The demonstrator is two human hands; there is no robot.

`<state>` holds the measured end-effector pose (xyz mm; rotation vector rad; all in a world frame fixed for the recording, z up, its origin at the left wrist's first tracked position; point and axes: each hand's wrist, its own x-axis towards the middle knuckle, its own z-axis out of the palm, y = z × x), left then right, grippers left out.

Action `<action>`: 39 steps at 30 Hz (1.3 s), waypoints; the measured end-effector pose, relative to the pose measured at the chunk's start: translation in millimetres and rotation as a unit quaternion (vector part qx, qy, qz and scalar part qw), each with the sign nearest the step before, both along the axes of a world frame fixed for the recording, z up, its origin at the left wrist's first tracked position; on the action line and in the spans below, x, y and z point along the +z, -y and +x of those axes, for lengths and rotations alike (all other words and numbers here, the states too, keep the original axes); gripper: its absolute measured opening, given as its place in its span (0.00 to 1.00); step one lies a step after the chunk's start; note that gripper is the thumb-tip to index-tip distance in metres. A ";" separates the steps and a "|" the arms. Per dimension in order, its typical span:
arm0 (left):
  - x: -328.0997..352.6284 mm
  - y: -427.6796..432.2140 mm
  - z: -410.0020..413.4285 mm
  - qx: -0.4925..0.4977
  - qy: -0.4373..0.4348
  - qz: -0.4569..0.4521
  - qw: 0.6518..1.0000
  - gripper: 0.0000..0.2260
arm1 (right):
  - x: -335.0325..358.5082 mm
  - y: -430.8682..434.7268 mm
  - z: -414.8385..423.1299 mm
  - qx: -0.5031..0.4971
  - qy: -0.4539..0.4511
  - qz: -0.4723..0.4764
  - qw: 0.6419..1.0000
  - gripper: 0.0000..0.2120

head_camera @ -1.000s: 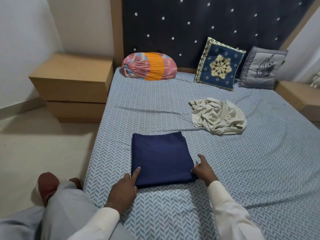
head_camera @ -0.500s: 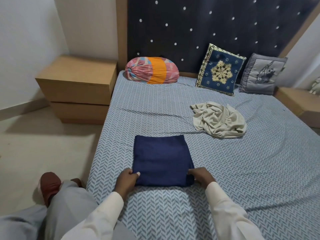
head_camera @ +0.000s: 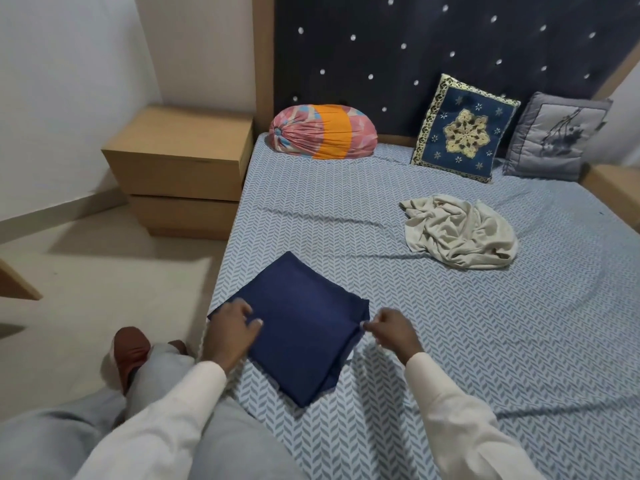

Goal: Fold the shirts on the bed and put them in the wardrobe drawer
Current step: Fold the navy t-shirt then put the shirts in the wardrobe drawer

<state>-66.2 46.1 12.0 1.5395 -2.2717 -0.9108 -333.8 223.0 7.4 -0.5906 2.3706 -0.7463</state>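
The folded dark blue cloth shirt (head_camera: 304, 327) lies at the near left edge of the blue zigzag-sheet bed (head_camera: 485, 341), one corner right at the side. The left hand (head_camera: 232, 327) grips its left corner and the right hand (head_camera: 391, 330) pinches its right corner. There are two shirts: the crumpled cream shirt (head_camera: 457, 233) lies far right, bare sheet between.

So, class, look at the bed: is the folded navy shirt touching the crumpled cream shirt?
Apart. The head view shows a clear strip of patterned bedsheet between the navy shirt and the cream shirt.
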 end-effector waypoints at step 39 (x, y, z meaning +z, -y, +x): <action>-7.0 -109.0 -34.1 -0.249 0.170 -0.173 0.938 0.12 | -25.6 35.8 -56.7 0.312 -0.161 -0.086 0.932 0.16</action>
